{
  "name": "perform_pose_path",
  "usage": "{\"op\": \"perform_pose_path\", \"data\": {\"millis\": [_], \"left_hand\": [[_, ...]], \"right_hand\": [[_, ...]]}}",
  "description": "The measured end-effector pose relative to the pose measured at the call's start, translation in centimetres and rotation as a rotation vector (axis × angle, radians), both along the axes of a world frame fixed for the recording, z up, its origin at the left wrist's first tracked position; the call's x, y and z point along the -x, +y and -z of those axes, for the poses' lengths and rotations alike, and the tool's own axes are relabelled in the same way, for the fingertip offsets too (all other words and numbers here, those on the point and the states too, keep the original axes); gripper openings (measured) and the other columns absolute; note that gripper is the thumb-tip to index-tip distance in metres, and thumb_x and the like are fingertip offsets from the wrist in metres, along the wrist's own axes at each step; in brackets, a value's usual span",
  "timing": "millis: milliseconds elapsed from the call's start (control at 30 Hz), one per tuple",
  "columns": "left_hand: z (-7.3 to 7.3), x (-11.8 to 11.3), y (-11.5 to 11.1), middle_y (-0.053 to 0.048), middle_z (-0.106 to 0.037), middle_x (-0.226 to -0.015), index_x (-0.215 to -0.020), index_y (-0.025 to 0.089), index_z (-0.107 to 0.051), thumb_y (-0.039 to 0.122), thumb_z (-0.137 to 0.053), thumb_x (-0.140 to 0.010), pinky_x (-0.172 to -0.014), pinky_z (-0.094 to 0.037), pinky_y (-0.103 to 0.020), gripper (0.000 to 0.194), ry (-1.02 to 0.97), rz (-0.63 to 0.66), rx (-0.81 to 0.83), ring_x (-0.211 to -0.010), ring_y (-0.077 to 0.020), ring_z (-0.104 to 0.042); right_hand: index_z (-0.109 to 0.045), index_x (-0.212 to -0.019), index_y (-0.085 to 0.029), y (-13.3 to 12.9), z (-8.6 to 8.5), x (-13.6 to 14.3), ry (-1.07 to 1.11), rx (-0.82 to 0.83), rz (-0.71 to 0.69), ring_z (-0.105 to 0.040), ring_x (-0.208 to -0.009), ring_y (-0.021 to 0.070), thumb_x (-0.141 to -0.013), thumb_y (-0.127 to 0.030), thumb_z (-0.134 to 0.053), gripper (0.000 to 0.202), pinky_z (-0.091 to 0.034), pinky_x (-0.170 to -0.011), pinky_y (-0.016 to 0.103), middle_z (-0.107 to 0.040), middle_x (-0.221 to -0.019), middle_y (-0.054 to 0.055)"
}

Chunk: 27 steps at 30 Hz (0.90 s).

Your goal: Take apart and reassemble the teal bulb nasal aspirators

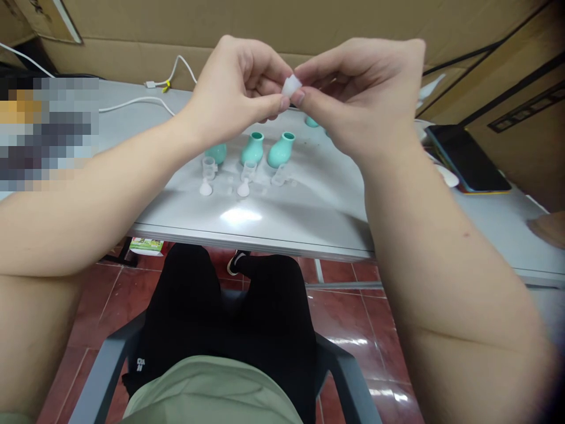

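Observation:
Between my two hands, above the back of the table, is a small white translucent piece (pixel 291 86). My left hand (pixel 249 82) pinches it from the left with thumb and fingers. From the right, the thumb and fingertips of my right hand (pixel 348 88) close on the same piece. Below them stand turquoise vase-shaped bottles, one in the middle (pixel 252 149), one to its right (pixel 281 151) and one partly behind my left wrist (pixel 216 153). Clear small cups (pixel 209 168) and white cone-shaped pieces (pixel 206 188) lie in front of the bottles.
The grey table (pixel 309 218) has a cardboard wall (pixel 176 29) behind it. A white cable (pixel 136 101) lies at the back left. On the right are a dark phone (pixel 468 159) and white items. More turquoise pieces (pixel 311 121) show under my right hand.

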<state>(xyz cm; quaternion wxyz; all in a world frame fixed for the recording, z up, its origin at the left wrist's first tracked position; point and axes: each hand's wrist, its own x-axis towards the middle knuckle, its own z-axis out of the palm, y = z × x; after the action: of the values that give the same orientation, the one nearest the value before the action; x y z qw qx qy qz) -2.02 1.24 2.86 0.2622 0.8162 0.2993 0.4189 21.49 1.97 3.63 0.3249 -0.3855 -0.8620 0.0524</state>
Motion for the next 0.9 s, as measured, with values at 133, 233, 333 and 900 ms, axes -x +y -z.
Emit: {"op": "perform_pose_path", "data": {"millis": [133,233,333,900], "left_hand": [[0.3,-0.3,0.4,-0.008,-0.087,-0.103,-0.102,0.025,-0.078,0.063,-0.091,-0.083,-0.094,-0.069,-0.059,0.044,-0.044,-0.022,-0.054,-0.093,-0.0267,-0.076],[0.1,-0.2,0.2,-0.008,-0.085,-0.1,-0.101,0.024,-0.08,0.064,-0.087,-0.085,-0.091,-0.067,-0.056,0.044,-0.049,-0.035,-0.079,-0.09,-0.0244,-0.074],[0.0,0.0,-0.9,-0.005,-0.085,-0.112,-0.121,0.033,-0.08,0.088,-0.073,-0.084,-0.102,-0.057,-0.067,0.066,0.183,0.036,-0.093,-0.114,-0.0316,-0.067],[0.2,0.3,0.5,-0.009,-0.082,-0.097,-0.105,0.026,-0.081,0.068,-0.083,-0.09,-0.091,-0.061,-0.062,0.044,0.037,-0.053,-0.095,-0.088,-0.0273,-0.069]], "right_hand": [[-0.081,-0.116,-0.036,-0.2,0.0,0.2,0.119,-0.032,-0.007,-0.077,-0.117,0.0311,-0.101,-0.061,-0.066,0.032,-0.065,-0.105,0.048,-0.079,-0.123,0.004],[-0.077,-0.113,-0.041,-0.2,-0.2,0.0,0.091,0.012,0.038,-0.076,-0.12,0.0303,-0.1,-0.064,-0.069,0.027,-0.065,-0.107,0.046,-0.078,-0.127,0.002],[-0.073,-0.114,-0.042,-0.2,-0.2,-0.3,0.07,0.027,0.027,-0.075,-0.121,0.0293,-0.1,-0.064,-0.068,0.026,-0.066,-0.107,0.046,-0.077,-0.132,0.0],[-0.065,-0.126,-0.043,0.5,0.3,-0.6,0.019,0.048,-0.111,-0.072,-0.119,0.0313,-0.101,-0.076,-0.059,0.042,-0.062,-0.106,0.048,-0.072,-0.131,0.006]]}}
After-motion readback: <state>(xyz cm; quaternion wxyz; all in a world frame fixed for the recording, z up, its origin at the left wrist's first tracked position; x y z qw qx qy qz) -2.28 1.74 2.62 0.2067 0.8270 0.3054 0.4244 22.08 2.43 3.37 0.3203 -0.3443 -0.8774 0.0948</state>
